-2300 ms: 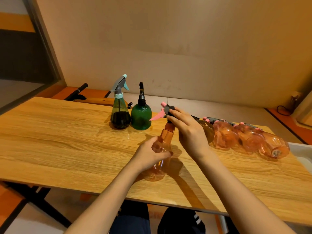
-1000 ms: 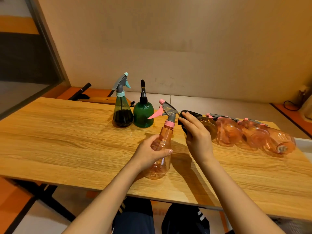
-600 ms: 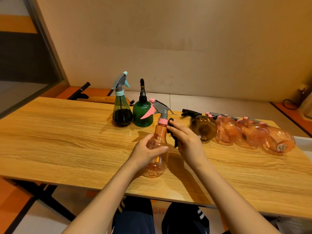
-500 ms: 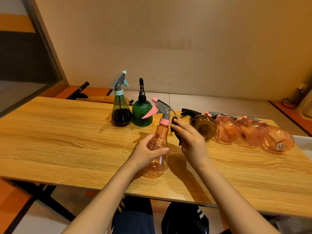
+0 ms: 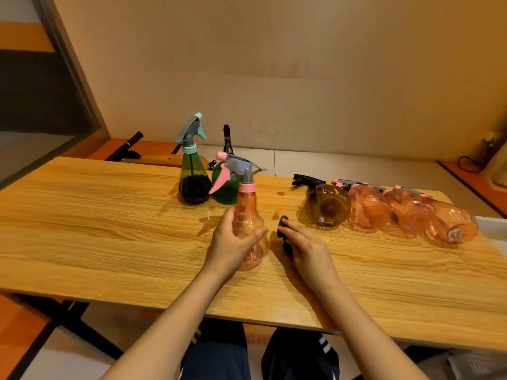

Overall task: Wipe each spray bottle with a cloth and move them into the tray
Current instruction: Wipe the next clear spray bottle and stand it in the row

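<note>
My left hand (image 5: 233, 242) grips the body of an upright orange spray bottle (image 5: 248, 215) with a grey head and pink trigger, standing near the table's middle. To its right my right hand (image 5: 307, 248) holds a small dark cloth (image 5: 284, 234) down at the level of the bottle's lower body; whether the cloth touches the bottle I cannot tell. Behind stand a teal-capped bottle with dark liquid (image 5: 193, 171) and a green bottle (image 5: 226, 185). A brown bottle (image 5: 326, 204) and three orange bottles (image 5: 406, 212) lie on their sides at the right. A white tray edge (image 5: 493, 226) shows at the far right.
The wooden table (image 5: 109, 229) has bare surface on the left and along the front edge. A wall runs close behind it. My knees show under the front edge. A dark cable (image 5: 472, 163) lies on the floor at the back right.
My right hand has moved the cloth from the spray head down along the neck to beside the bottle's lower body. My left hand has kept its grip and the bottle has turned a little.
</note>
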`<state>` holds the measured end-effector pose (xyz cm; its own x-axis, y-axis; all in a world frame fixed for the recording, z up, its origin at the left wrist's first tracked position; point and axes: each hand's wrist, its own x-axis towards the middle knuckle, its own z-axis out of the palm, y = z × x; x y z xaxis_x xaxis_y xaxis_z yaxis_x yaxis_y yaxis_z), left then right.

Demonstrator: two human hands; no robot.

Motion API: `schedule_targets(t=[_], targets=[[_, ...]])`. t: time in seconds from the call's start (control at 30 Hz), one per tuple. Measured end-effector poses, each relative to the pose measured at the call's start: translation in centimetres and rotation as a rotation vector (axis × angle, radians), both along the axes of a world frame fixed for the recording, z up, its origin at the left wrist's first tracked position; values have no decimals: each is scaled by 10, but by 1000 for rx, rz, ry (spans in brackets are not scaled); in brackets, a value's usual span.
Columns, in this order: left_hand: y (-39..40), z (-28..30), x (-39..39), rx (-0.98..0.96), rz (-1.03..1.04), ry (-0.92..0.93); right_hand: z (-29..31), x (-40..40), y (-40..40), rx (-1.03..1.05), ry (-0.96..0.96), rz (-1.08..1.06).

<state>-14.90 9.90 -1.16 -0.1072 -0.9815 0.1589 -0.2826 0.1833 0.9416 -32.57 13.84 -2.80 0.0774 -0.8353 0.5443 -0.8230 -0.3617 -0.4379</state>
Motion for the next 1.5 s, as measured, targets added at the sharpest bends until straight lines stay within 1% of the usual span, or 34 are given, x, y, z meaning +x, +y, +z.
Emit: schedule_targets(t=[0.1, 0.17, 0.27, 0.33, 0.47, 0.57, 0.8, 0.93, 1.0, 1.1, 1.2, 1.27, 1.4, 1.5], targets=[[-8, -1, -10, -32, 75, -75, -10, -2, 6, 85, 20, -21], [-13, -1, -17, -64, 75, -138, -12, -3, 6, 94, 49, -23], [-21, -4, -27, -107, 61, -245, -11, -3, 4, 119, 38, -56], [-26, -4, -34, -103, 74, -272, -10, -2, 2, 137, 31, -83], [-40, -2, -48, -102, 175, -284, -7, 0, 0, 123, 15, -153], [-44, -5, -56, -115, 227, -270, -8, 0, 1, 147, 26, -159], [-45, -21, -54, -165, 244, -228, -17, 2, 0, 49, 163, -210], [-51, -20, -55, -193, 332, -231, -15, 0, -2, 9, 110, -251], [-46, -19, -54, -249, 359, -237, -15, -1, 0, 26, 88, -254], [-32, -20, -53, -389, 388, -369, -12, 0, 4, 79, 85, -221], [-18, -22, -50, -464, 309, -486, -8, 1, 8, 115, 85, -209], [-11, -24, -49, -449, 230, -586, -6, 1, 10, 143, 92, -208], [-4, -22, -50, -410, 120, -843, -2, 3, 12, 163, 78, -217], [-6, -19, -53, -351, 93, -949, -1, 3, 14, 176, 85, -219]])
